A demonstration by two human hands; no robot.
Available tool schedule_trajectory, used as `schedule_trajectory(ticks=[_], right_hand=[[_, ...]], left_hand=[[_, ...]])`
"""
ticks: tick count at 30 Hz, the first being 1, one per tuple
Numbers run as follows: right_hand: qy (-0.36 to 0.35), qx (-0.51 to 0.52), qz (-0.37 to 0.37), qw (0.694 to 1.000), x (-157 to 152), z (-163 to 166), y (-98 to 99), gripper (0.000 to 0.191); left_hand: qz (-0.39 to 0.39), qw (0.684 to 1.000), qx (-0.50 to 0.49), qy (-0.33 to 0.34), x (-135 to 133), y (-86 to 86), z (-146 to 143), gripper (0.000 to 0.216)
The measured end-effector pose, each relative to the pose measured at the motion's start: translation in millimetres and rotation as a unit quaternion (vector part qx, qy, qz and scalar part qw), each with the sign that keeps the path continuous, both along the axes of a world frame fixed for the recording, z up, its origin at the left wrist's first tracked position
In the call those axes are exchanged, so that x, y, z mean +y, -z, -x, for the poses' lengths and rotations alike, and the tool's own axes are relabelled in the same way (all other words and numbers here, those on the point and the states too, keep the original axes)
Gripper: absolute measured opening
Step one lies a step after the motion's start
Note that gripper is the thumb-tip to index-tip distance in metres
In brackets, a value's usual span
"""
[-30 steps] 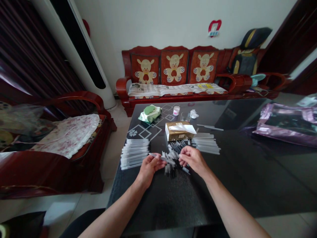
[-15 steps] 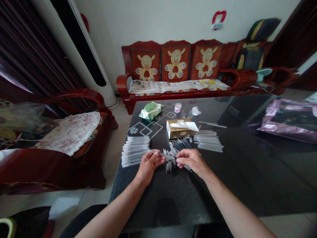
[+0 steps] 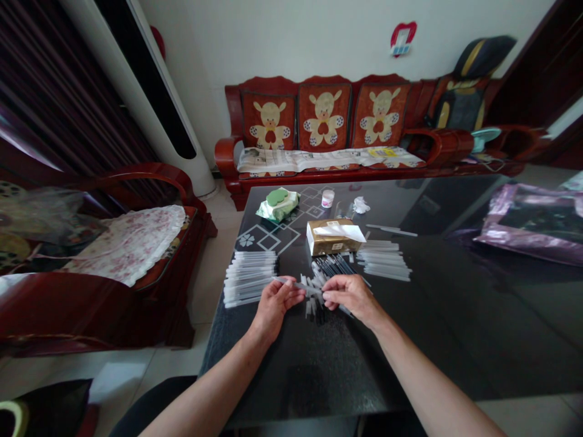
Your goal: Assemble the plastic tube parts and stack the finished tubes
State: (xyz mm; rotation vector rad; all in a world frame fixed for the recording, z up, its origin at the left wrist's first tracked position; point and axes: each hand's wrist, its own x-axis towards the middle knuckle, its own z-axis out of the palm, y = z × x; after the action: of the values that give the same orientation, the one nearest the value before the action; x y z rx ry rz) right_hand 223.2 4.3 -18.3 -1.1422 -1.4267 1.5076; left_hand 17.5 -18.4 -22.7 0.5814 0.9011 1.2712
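A brown tissue box (image 3: pixel 333 237) sits mid-far on the dark bench (image 3: pixel 455 315). A green wipes pack (image 3: pixel 277 204) lies to its far left, with a small cup (image 3: pixel 327 198) and a crumpled tissue (image 3: pixel 359 205) beyond it. A pink bag (image 3: pixel 532 221) lies at the right. Past the bench stands a red sofa (image 3: pixel 319 173) with bear cushions, and an armchair (image 3: pixel 113 243) is on the left.

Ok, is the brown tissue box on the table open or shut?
Open: a white tissue sticks up out of the slot in the top of the brown tissue box.
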Motion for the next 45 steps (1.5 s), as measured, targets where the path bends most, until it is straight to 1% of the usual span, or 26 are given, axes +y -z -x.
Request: schedule_trajectory(ticks=[10, 17, 26, 30, 33, 36, 42, 45], right_hand=[[0.019, 0.000, 0.008, 1.000, -2.0, 4.2, -6.2, 0.026], [0.030, 0.034, 0.047, 0.998, -1.7, 5.5, -6.3, 0.031], [0.006, -0.004, 0.036, 0.999, -3.2, 3.8, 2.5, 0.031], [-0.016, -0.024, 0.026, 0.999, -3.9, 5.8, 2.2, 0.041], [-0.008, -0.036, 0.037, 0.999, -3.3, 6.5, 0.1, 0.046], [-0.002, -0.033, 0.038, 0.999, -2.4, 5.4, -1.8, 0.042], [-0.019, -0.025, 0.021, 0.999, -3.2, 4.0, -0.4, 0.031], [-0.029, -0.043, 0.020, 0.998, -4.5, 4.7, 1.3, 0.033]], left_hand=[[-0.016, 1.000, 0.001, -0.011, -1.9, 3.8, -2.3, 0.030], [-0.012, 1.000, -0.005, -0.028, -2.6, 1.2, -2.3, 0.031], [-0.023, 0.999, -0.009, -0.025, -4.5, 3.5, -3.4, 0.030], [-0.023, 0.999, -0.009, -0.027, -4.4, 1.9, -4.1, 0.029], [-0.015, 0.999, -0.012, -0.033, -4.0, 0.9, -4.7, 0.031], [-0.011, 0.999, -0.013, -0.037, -3.5, 1.6, -5.2, 0.032], [-0.015, 0.999, -0.011, -0.033, -4.4, 3.2, -5.6, 0.030], [-0.015, 0.999, -0.009, -0.031, -5.2, 2.5, -5.5, 0.031]])
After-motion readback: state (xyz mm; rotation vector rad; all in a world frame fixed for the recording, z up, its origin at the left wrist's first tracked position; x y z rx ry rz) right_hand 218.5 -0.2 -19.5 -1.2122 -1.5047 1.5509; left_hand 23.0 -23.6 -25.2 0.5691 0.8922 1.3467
